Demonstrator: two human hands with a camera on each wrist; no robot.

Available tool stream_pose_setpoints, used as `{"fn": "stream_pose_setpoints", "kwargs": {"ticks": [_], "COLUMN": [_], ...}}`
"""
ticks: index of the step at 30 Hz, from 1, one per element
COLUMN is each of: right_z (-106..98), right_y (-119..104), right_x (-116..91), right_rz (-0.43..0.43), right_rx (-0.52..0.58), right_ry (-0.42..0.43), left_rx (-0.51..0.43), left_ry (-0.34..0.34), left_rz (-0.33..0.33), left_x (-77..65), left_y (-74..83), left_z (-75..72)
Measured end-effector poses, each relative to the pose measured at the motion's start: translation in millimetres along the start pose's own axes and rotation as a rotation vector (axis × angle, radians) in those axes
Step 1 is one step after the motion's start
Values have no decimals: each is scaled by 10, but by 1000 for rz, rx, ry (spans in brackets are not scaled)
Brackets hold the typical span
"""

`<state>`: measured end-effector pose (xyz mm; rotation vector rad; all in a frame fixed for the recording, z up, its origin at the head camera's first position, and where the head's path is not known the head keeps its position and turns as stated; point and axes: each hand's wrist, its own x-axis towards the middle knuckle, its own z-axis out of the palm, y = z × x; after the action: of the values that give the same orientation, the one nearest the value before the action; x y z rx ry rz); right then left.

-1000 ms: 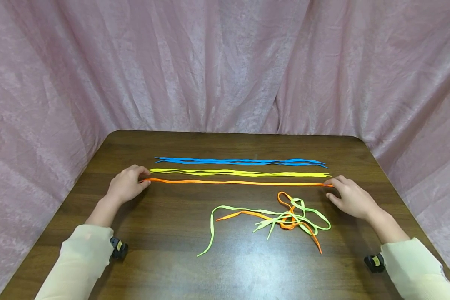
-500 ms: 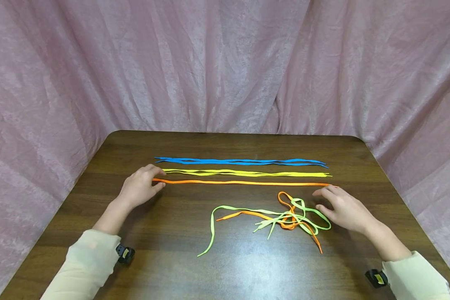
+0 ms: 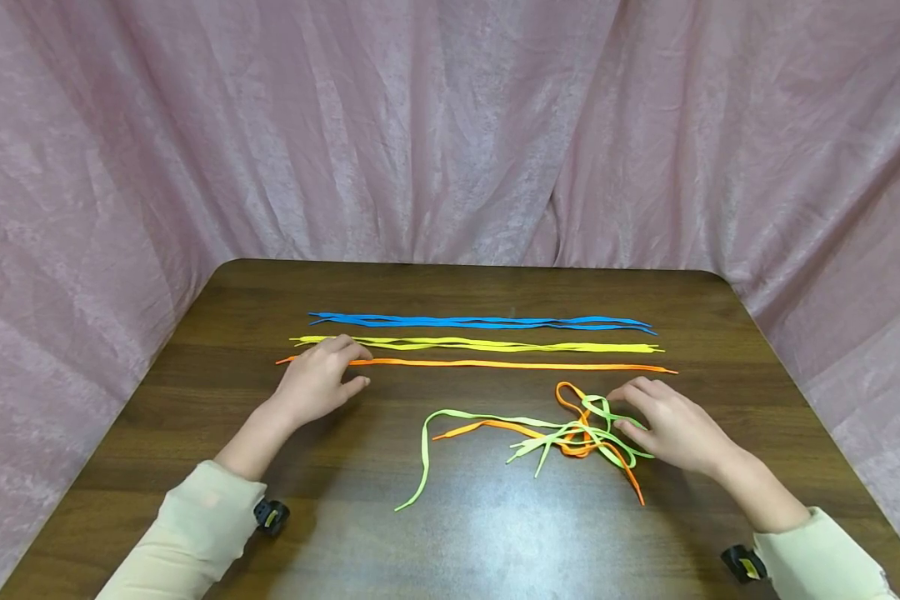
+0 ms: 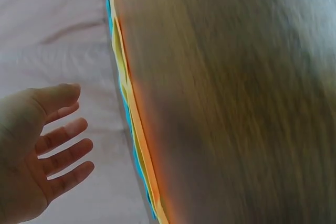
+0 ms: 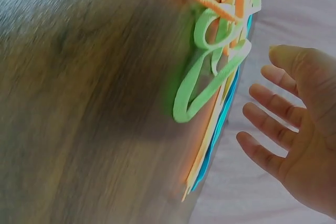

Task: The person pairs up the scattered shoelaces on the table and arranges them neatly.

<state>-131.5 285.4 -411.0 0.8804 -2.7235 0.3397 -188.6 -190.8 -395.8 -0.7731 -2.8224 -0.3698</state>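
Head view: the left hand (image 3: 318, 382), fingers loose and holding nothing, overlaps the straight orange lace (image 3: 480, 363); the right hand (image 3: 673, 423), likewise ungripped, adjoins the green-and-orange tangle (image 3: 585, 437) at three o'clock, contact uncertain. Yellow laces (image 3: 487, 343), then blue laces (image 3: 465, 322), lie toward twelve.

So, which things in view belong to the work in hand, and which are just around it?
Likely part of the work:
blue shoelaces, laid lengthwise
yellow shoelaces, likewise
straight orange shoelace
light green shoelaces and orange shoelace, tangled together

Just surroundings:
wooden table
pink curtain
wrist cameras
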Motion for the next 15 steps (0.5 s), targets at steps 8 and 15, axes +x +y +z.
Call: {"fn": "stream_pose_setpoints", "kwargs": {"ticks": [8, 15], "right_z": [9, 41], "right_y": [-78, -160], "right_x": [102, 222], "right_rz": [-86, -134], "right_rx": [8, 7], "right_ry": [25, 21], "left_rx": [0, 31], "left_ry": [-8, -28], "left_rz": [95, 194], "left_x": [58, 114], "left_y": [237, 428], "left_z": [98, 214]}}
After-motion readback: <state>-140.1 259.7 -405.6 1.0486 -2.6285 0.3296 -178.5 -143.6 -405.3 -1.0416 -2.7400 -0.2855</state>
